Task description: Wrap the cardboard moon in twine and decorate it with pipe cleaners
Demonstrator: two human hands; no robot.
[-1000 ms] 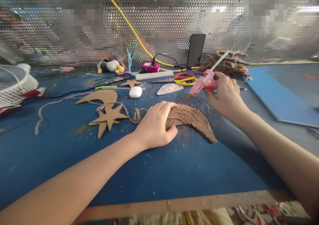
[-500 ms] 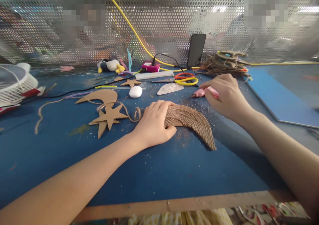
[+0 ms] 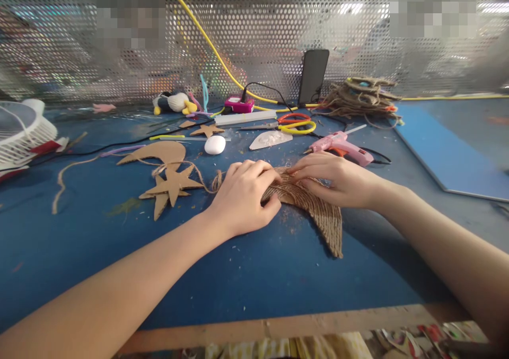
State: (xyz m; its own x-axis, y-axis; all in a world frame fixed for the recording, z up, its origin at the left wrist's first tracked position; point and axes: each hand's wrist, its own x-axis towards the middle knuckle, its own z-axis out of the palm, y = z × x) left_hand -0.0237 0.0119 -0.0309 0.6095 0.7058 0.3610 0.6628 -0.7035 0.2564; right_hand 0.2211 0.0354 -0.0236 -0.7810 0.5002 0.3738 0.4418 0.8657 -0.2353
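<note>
Pink glue gun (image 3: 332,144) and right hand (image 3: 334,178) are no longer moving together; the gun, held in that hand in the earlier frames, is now lying on the bench (image 3: 214,290) behind it, and the hand is reaching in over the twine-covered crescent (image 3: 326,226), whose free tip is now pointing more towards the bench's front edge.

Left hand (image 3: 246,197) is gripping the crescent's left part, fingers curling over the top and thumb lying at the inner curve; the right hand's bent fingertips are resting at the outer curve, though whether they are pinching or only pressing, I cannot tell; the crescent itself is lying midway between the bench's front and back edges.

Close rows of twine are covering most of the face in view; a small patch of bare cardboard is showing at the inner curve, so winding looks well advanced there; the left end is hiding under the hand, so its state is staying unknown; nearer the bench's left side, a second crescent (image 3: 159,151) and cardboard stars (image 3: 174,185) are lying with bare faces, a loose strand of twine (image 3: 59,186) trailing beside them.
</note>
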